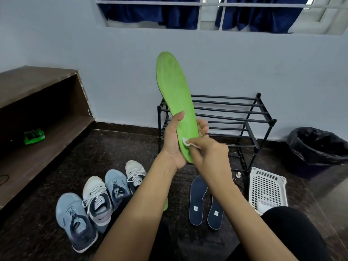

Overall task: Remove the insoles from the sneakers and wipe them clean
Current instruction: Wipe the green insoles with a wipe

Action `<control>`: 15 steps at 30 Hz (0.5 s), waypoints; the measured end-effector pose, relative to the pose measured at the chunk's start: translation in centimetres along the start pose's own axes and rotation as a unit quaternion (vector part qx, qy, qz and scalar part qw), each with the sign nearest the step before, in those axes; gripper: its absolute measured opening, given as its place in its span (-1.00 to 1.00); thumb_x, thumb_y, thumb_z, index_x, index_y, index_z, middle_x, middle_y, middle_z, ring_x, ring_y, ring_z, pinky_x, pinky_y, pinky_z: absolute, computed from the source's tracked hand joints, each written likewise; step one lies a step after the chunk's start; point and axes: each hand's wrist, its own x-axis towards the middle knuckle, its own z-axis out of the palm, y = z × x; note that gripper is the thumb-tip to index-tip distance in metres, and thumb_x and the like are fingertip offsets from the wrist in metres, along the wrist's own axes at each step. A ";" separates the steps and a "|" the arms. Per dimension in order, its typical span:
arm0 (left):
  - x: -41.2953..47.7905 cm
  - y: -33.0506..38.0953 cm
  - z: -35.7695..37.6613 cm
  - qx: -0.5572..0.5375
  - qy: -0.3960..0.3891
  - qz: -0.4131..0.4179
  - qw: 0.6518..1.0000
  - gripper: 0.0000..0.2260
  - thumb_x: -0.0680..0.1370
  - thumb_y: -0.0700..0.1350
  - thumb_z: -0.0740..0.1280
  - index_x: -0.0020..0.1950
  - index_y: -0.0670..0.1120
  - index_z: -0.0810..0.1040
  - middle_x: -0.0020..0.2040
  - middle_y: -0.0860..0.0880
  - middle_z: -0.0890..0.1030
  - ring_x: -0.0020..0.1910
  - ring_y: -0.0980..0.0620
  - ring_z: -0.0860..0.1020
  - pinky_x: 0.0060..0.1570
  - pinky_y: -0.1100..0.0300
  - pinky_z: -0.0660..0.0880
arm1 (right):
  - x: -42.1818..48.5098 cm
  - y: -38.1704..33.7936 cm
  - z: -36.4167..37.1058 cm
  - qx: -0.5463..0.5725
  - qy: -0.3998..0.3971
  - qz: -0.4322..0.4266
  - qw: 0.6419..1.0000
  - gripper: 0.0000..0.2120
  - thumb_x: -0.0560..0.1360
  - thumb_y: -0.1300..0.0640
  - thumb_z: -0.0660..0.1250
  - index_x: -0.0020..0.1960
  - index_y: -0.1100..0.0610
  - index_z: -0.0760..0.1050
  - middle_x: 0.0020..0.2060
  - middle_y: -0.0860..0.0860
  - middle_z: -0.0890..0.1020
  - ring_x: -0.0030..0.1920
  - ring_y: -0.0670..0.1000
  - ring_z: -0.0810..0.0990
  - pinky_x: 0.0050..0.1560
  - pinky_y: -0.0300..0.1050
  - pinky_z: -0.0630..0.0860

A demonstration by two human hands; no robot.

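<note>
I sit on a dark floor facing a pale blue wall. A low wooden shelf (pixel 37 110) fills the left side. A black tube shoe rack (pixel 244 117) stands against the wall ahead. A bin with a black liner (pixel 318 147) is at the far right, and a white perforated basket (pixel 267 187) lies near my right knee.

Four sneakers (pixel 97 200) stand in a row on the floor to my left, alternating blue and white. Two navy insoles (pixel 196 200) lie side by side on the floor, between my arms and the basket.

The green insole (pixel 175 95) is raised upright in front of me, toe end pointing up and leaning slightly left. My left hand (pixel 174 144) holds it at the heel end. The thumb lies across the face towards me, and my fingers (pixel 202 128) are spread behind it as backing.

My right hand (pixel 209 155) pinches a small white wipe (pixel 186 141) between curled fingertips and presses it on the insole just above the heel.

I judge the insole to be very light, thin foam. It looks soft and bendy, so the unsupported toe end would flex away under rubbing. It would be steadier held at its middle, with my fingers flat behind the spot being wiped. A damp surface may turn a little slippery.
</note>
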 end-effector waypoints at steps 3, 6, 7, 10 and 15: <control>0.4 0.3 -0.6 -0.006 -0.012 0.021 1.000 -0.42 0.18 0.16 0.58 0.03 -0.18 0.60 -0.11 -0.08 0.64 -0.18 0.02 0.63 -0.11 0.17 0.58 | -1.3 -0.6 -0.5 0.051 -0.044 0.023 0.997 -0.92 0.42 0.21 0.43 -0.12 0.11 0.69 -0.28 0.01 0.69 -0.30 -0.10 0.56 -0.25 -0.42 0.41; 0.1 0.0 -0.1 -0.013 0.029 0.032 0.999 -0.62 0.44 0.16 0.35 -0.05 -0.16 0.57 -0.21 -0.05 0.58 -0.24 0.03 0.59 -0.14 0.19 0.52 | -1.1 -0.4 0.1 0.024 -0.015 0.011 1.000 -0.88 0.39 0.27 0.40 -0.15 0.12 0.68 -0.30 0.03 0.67 -0.32 0.02 0.60 -0.25 -0.22 0.46; 0.0 -0.2 0.1 -0.015 0.039 0.033 0.999 -0.63 0.46 0.16 0.31 -0.07 -0.15 0.56 -0.22 -0.05 0.57 -0.24 0.03 0.58 -0.14 0.19 0.51 | -0.7 -0.2 0.3 0.005 -0.002 0.005 1.000 -0.88 0.38 0.28 0.38 -0.16 0.14 0.68 -0.30 0.04 0.67 -0.31 0.06 0.61 -0.24 -0.19 0.45; -0.3 -0.7 0.5 -0.008 0.047 0.033 0.998 -0.65 0.44 0.17 0.32 -0.10 -0.13 0.54 -0.24 -0.05 0.55 -0.20 0.01 0.59 -0.13 0.18 0.55 | 0.5 0.1 0.9 -0.064 0.039 -0.015 0.997 -0.87 0.34 0.29 0.35 -0.17 0.18 0.66 -0.30 0.08 0.65 -0.28 0.13 0.60 -0.21 -0.23 0.36; -0.5 -0.3 0.5 -0.017 0.042 0.011 0.999 -0.60 0.44 0.18 0.30 -0.08 -0.17 0.54 -0.22 -0.08 0.58 -0.20 -0.02 0.61 -0.08 0.15 0.55 | -0.1 0.3 0.6 -0.035 0.025 -0.012 0.999 -0.86 0.37 0.32 0.40 -0.13 0.17 0.68 -0.30 0.07 0.65 -0.29 0.11 0.62 -0.20 -0.23 0.43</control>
